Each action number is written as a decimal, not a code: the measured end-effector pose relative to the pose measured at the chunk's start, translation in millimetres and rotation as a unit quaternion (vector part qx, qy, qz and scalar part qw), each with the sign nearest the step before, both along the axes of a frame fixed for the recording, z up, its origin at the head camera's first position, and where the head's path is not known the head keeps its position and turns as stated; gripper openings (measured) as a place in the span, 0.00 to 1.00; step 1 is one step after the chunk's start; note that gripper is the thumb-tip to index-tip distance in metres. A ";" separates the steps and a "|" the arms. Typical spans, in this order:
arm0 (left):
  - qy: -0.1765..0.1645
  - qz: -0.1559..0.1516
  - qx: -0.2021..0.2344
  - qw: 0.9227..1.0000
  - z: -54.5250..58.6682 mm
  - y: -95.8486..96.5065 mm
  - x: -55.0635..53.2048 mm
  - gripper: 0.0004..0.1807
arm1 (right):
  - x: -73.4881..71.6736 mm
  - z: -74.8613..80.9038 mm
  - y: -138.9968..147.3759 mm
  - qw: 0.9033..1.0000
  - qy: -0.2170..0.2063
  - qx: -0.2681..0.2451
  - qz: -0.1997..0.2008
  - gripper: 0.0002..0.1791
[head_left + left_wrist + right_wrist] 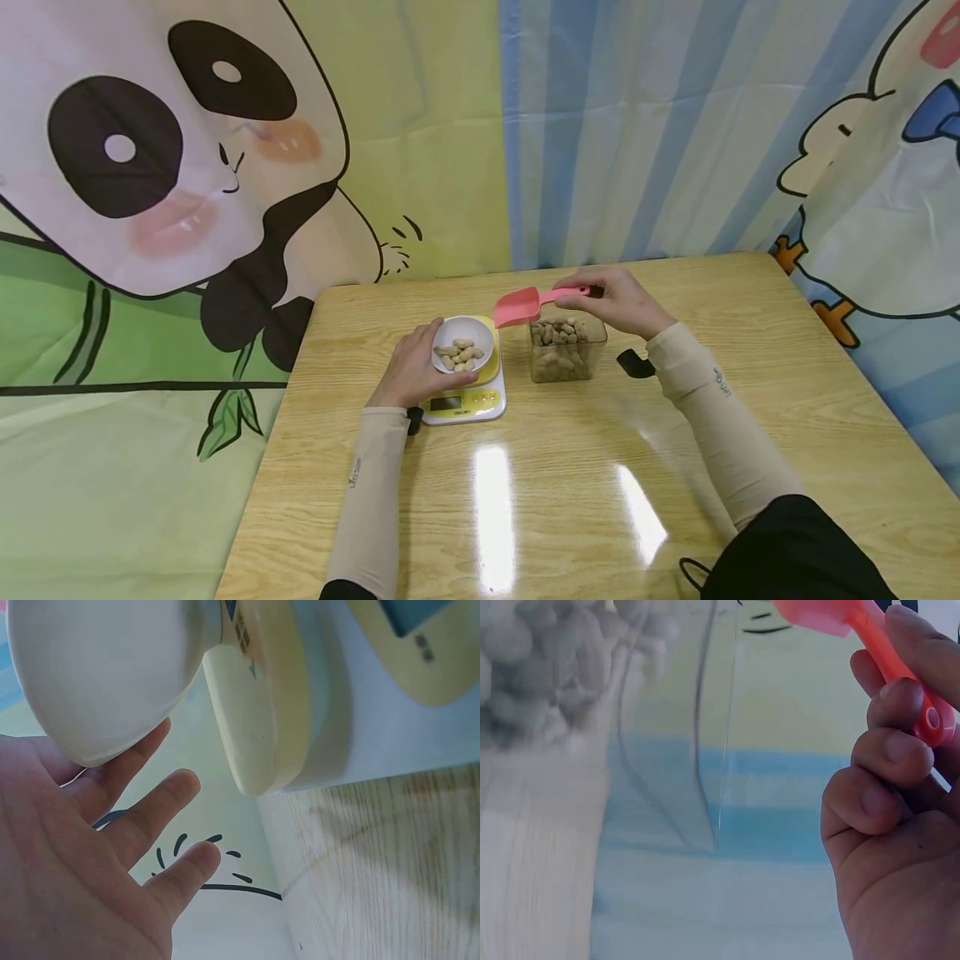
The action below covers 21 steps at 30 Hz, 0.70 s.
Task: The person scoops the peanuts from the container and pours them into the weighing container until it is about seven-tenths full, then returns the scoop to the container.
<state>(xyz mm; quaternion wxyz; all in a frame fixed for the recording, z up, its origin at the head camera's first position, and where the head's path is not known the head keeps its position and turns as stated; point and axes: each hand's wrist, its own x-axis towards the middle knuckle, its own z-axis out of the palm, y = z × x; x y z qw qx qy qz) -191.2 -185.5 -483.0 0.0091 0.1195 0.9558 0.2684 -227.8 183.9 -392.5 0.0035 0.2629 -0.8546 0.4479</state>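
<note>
My left hand (415, 367) grips a small white bowl (486, 335) by its sides, thumb at the front and fingers at the back. Several peanuts (459, 355) lie in it. In the head view the bowl overlaps the yellow platform of a kitchen scale (491, 402); the left wrist view shows the bowl's base (212, 626) right at that platform. With curled fingers, my right hand (617, 302) holds a pink scoop (517, 307) by its handle. The scoop's blade points left, over the gap between the bowl and a clear container (567, 368) of peanuts.
The wooden table (555, 467) ends at the back against a printed curtain (442, 167) with a panda and stripes. A black strap-like piece (635, 364) shows beside my right wrist, right of the container.
</note>
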 end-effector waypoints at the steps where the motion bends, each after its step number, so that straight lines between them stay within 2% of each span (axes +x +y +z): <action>1: 0.000 0.000 0.000 1.000 0.2 0.1 0.0 0.72 | 0.3 0.3 3.3 1.000 -0.003 0.001 -0.007 0.14; 11: 0.005 0.001 0.000 1.000 1.3 3.7 1.2 0.72 | 10.7 1.0 43.9 0.998 -0.030 -0.006 -0.055 0.16; 21: 0.005 0.001 -0.004 1.000 2.0 2.6 2.2 0.72 | 18.0 -1.2 69.0 0.998 -0.001 0.031 -0.053 0.13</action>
